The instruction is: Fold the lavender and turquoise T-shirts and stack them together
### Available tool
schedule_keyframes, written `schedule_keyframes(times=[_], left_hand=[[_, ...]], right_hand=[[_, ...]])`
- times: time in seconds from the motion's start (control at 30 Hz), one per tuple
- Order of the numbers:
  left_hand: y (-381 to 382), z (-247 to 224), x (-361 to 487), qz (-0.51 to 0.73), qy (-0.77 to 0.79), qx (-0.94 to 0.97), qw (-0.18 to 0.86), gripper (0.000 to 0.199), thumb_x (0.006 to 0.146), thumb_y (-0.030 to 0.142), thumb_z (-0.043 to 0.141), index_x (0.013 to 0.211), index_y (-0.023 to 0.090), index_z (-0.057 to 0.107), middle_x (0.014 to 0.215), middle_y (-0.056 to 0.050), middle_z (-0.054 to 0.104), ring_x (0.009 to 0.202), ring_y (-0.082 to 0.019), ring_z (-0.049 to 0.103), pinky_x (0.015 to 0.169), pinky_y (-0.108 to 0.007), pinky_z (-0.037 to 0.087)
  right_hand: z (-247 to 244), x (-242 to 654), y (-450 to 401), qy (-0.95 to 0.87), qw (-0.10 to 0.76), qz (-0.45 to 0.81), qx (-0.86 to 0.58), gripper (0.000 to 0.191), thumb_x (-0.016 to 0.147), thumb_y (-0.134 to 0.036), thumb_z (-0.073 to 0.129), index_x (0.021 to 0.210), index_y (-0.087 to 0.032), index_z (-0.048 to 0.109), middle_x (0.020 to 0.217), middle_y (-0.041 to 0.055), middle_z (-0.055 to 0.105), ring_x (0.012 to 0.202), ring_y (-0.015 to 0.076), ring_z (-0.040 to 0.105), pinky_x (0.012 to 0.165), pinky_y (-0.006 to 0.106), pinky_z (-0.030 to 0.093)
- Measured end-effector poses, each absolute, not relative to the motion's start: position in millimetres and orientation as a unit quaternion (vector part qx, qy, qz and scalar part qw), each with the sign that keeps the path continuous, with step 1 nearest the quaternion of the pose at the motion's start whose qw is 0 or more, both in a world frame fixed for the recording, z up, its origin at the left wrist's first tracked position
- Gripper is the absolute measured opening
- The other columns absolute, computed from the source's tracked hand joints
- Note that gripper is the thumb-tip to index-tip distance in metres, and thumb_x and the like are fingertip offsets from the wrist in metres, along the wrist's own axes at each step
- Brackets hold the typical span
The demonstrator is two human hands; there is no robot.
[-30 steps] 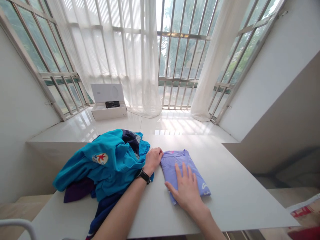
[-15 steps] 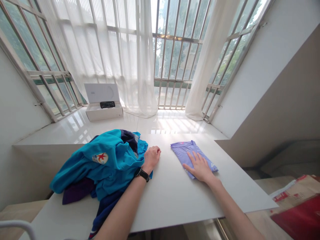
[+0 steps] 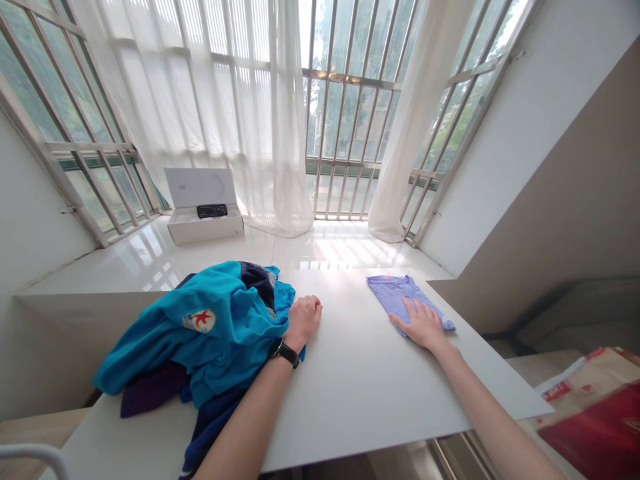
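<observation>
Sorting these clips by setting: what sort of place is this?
Probably a room in a home: sheer curtains hang at a barred window, and clothes lie heaped on a white table.

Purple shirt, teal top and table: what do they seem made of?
Purple shirt: thin, smooth fabric, perhaps synthetic, judging by its flat folds and shallow creases; the fibre can't be told.
Teal top: soft, matte cloth, possibly cotton knit, since it slumps in rounded folds.
Table: a smooth white panel, maybe laminate or painted board, with a soft sheen towards the window and no visible grain.
</observation>
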State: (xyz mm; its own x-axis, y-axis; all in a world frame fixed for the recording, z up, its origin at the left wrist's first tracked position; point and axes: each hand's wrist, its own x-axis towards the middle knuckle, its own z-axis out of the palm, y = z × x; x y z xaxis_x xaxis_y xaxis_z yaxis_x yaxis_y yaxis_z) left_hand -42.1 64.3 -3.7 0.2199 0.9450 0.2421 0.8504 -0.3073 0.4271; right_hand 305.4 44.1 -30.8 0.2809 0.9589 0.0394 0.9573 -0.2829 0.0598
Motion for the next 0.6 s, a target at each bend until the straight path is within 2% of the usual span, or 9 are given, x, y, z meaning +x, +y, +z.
schedule_keyframes(times=[0.27, 0.43, 0.6], left_hand=[[61, -3, -43, 0.234, 0.570, 0.781, 0.101, 0.014, 0.097, 0.020, 0.053, 0.098, 0.020, 0.067, 0.100, -0.006, 0.071, 0.100, -0.022, 0.063, 0.089, -0.032, 0.045], [62, -6, -42, 0.240, 0.566, 0.783, 0.096, 0.015, 0.097, 0.020, 0.052, 0.099, 0.021, 0.067, 0.100, -0.006, 0.070, 0.099, -0.022, 0.062, 0.090, -0.032, 0.045], [61, -7, -42, 0.236, 0.562, 0.788, 0.090, 0.016, 0.098, 0.020, 0.051, 0.099, 0.021, 0.067, 0.100, -0.007, 0.070, 0.101, -0.023, 0.061, 0.092, -0.033, 0.044]], right_hand=[[-35, 340, 82, 0.605, -0.053, 0.058, 0.793, 0.074, 0.092, -0.064, 0.036, 0.152, -0.021, 0.043, 0.159, 0.0107, 0.041, 0.148, 0.0278, 0.031, 0.120, 0.044, 0.021], [-45, 341, 77, 0.544, -0.111, 0.094, 0.827, 0.087, 0.085, -0.075, 0.037, 0.152, -0.021, 0.042, 0.162, 0.0123, 0.035, 0.151, 0.0330, 0.019, 0.121, 0.049, 0.016], [-51, 348, 80, 0.512, -0.084, 0.037, 0.854, 0.098, 0.079, -0.084, 0.033, 0.153, -0.019, 0.041, 0.158, 0.0180, 0.039, 0.148, 0.0375, 0.028, 0.120, 0.050, 0.015]])
